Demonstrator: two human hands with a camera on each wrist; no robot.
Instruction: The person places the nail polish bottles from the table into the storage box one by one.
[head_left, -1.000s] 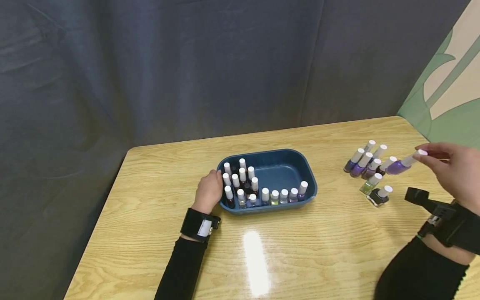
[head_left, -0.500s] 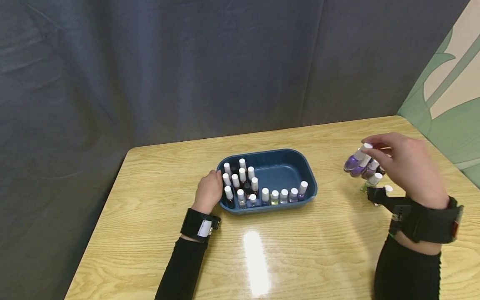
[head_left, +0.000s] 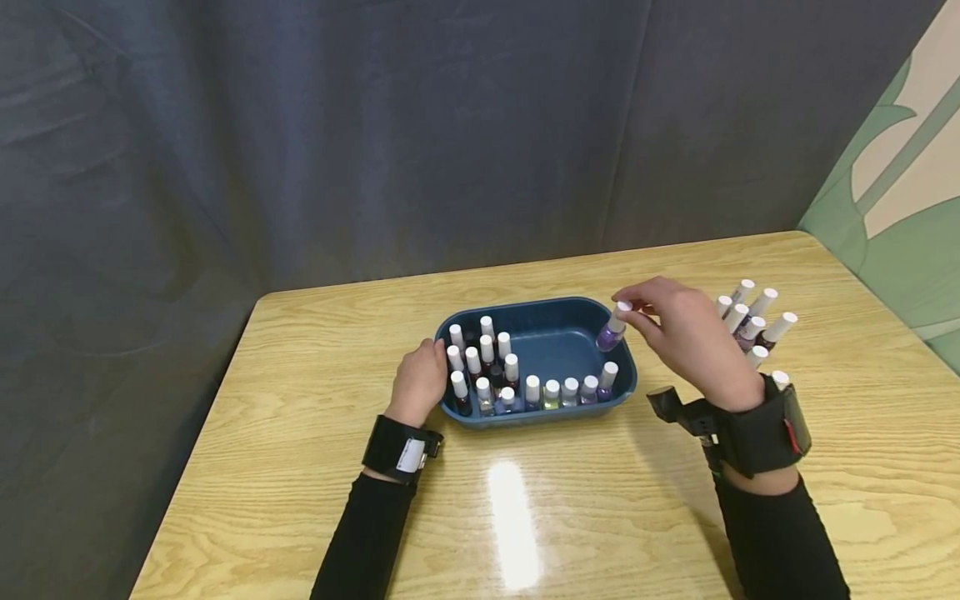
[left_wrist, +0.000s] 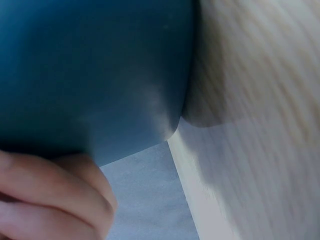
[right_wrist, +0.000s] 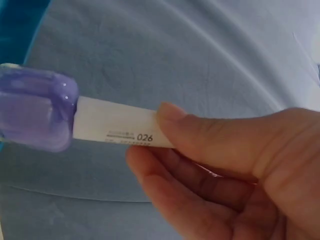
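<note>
My right hand (head_left: 686, 337) pinches the white cap of a purple nail polish bottle (head_left: 610, 336), holding it tilted over the right end of the blue bin (head_left: 570, 417). In the right wrist view the thumb and fingers grip the cap (right_wrist: 115, 120), marked 026. At the bin's left end, my left hand (head_left: 417, 382) grips the rim; the left wrist view has its curled fingers (left_wrist: 60, 192) against the bin wall (left_wrist: 110, 75). Several white-capped bottles (head_left: 474, 362) stand in the bin's left part, and a row of others (head_left: 570, 392) lines its near side.
Several more nail polish bottles (head_left: 750, 321) are grouped on the table (head_left: 337, 333) to the right, partly hidden behind my right hand and wrist. A dark curtain (head_left: 450, 142) hangs along the back of the table.
My right hand has moved left from the bottle group on the right to the bin, carrying the purple nail polish bottle. My left hand stays at the bin's left end.
</note>
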